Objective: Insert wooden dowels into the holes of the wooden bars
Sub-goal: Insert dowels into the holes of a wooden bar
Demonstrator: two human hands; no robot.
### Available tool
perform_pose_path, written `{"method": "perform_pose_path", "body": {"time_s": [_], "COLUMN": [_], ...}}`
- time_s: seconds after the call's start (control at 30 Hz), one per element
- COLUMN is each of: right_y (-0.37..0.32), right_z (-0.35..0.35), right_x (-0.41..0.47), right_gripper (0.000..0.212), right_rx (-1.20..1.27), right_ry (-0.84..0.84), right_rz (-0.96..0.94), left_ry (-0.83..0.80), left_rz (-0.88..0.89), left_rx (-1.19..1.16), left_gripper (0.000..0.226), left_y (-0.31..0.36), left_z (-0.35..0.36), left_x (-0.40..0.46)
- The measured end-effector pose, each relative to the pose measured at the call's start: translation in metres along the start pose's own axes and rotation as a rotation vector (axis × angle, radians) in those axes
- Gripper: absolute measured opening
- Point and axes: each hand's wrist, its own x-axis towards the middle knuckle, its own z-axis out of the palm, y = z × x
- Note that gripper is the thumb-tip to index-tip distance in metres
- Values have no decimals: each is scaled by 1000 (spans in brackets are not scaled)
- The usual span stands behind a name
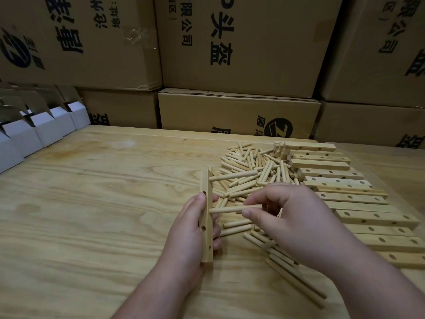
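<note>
Two dowels [232, 176] in bar [207, 217]; left hand [190, 229] grips bar, right hand [292, 222] pinches lower dowel [227, 209].

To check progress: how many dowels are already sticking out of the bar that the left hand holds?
2. One dowel sits near the top of the held bar. The second dowel is at mid-height, pinched by the right hand. The left hand may hide others.

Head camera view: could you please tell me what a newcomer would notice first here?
At centre, the left hand holds a wooden bar upright while the right hand pinches a dowel at its side. Behind lies a loose dowel pile, with drilled bars rowed on the right.
</note>
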Motion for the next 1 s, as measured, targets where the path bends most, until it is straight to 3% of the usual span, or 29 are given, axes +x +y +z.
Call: {"method": "perform_pose_path", "body": {"time_s": [0.13, 0.43, 0.6, 0.77, 0.9, 1.0], "right_y": [2, 4, 5, 5, 10, 17], "right_z": [4, 8, 9, 14, 25, 32], "right_x": [0, 0, 0, 0, -1, 1], "right_gripper": [4, 27, 25, 55, 56, 31], "right_rx": [-37, -107, -127, 3, 145, -105], "right_ry": [16, 37, 15, 28, 117, 111], "right_rz": [-11, -33, -3, 75, 80, 17], "left_ry": [-9, -7, -10, -33, 9, 84], "left_rz": [0, 8, 19, 0, 24, 34], "left_rx": [-10, 0, -8, -23, -131, -210], "left_gripper": [31, 32, 29, 28, 30, 29], "left_y": [0, 0, 1, 2, 15, 24], "left_z": [0, 0, 0, 0, -8, -16], "left_x": [0, 0, -1, 0, 5, 8]}}
